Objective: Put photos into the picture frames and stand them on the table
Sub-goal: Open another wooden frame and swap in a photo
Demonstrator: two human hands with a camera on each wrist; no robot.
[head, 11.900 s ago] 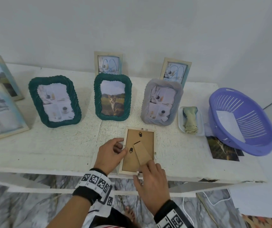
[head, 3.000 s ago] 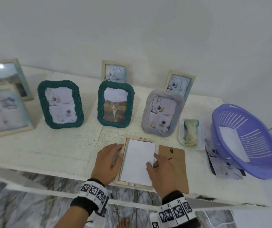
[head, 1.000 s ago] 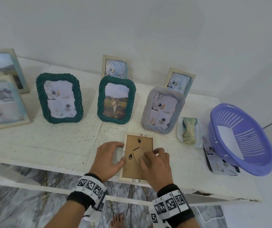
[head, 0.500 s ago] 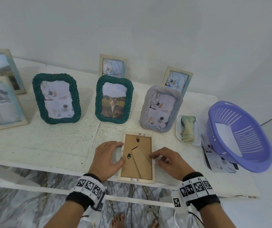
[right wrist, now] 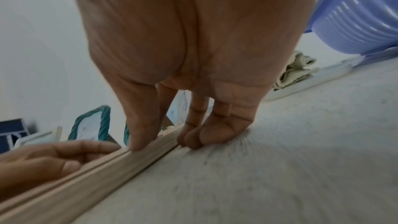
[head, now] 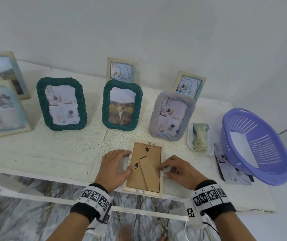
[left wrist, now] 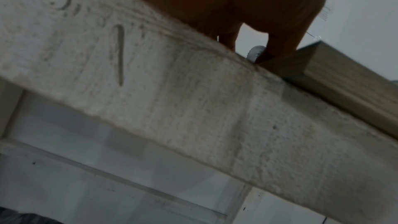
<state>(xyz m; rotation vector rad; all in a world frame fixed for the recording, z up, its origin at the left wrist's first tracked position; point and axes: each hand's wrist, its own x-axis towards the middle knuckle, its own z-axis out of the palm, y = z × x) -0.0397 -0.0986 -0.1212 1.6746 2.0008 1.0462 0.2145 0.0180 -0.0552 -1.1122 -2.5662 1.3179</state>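
A light wooden picture frame [head: 145,188] lies face down near the table's front edge, its brown backing board [head: 149,153] and folded stand flap [head: 149,173] facing up. My left hand [head: 129,162] grips the frame's left side, thumb on the backing board and index finger at the top left corner. At the right rim my right hand [head: 162,170] pinches the frame. In the right wrist view the thumb [right wrist: 140,135] sits on the frame's rim [right wrist: 86,175] and the other fingers [right wrist: 206,135] curl against its outer side. The photo inside is hidden.
Standing behind are two green frames [head: 61,103] [head: 121,105], a grey frame [head: 171,115], two small wooden frames [head: 121,69] and two larger frames [head: 1,105] at far left. Right: a white tray [head: 190,136] with a cloth, a purple basket [head: 254,145], loose photos [head: 231,173].
Three seconds ago the backing board lay beside the frame; it now sits in it. Within the last second my right hand slid from the board to the frame's right rim. The left hand stayed.
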